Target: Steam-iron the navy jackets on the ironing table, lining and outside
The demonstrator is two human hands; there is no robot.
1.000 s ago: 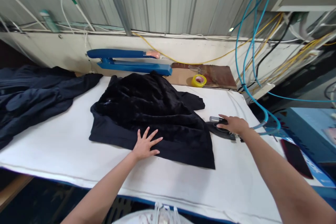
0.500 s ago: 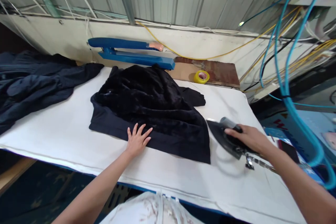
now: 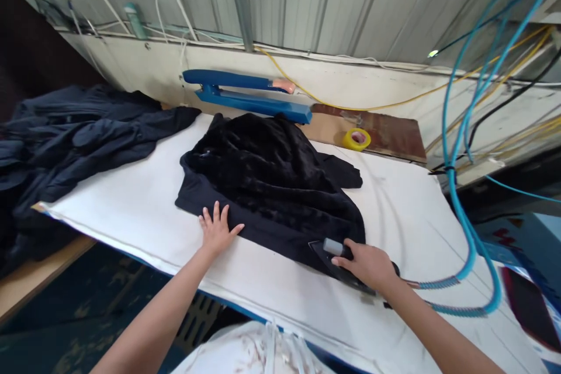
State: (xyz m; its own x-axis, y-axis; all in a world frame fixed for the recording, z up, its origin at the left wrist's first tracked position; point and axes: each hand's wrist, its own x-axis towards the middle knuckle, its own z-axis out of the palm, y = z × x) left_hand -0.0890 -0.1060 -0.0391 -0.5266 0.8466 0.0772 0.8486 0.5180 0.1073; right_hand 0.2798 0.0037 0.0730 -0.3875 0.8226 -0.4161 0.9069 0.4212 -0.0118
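Note:
A black garment with a plush, furry lining [image 3: 267, 169] lies spread on the white padded ironing table [image 3: 144, 210], its smooth hem band toward me. On the left part of that band my left hand [image 3: 217, 234] rests flat, fingers spread. My right hand [image 3: 366, 263] is wrapped round the handle of a steam iron [image 3: 318, 254]. The iron sits on the right end of the hem band, its tip pointing left. Its sole is hidden beneath it. Blue hoses [image 3: 468, 234] run from its back end up to the right.
More dark clothing [image 3: 96, 128] is heaped at the left. A blue sleeve board [image 3: 258, 102] stands along the wall. Yellow tape [image 3: 356, 139] lies on a brown board [image 3: 394, 134] at the back. A dark phone [image 3: 530, 304] is at the right edge.
The iron in my right hand has moved left from the bare table onto the hem band. My left hand stays flat, now nearer the garment's left corner. The view has shifted right.

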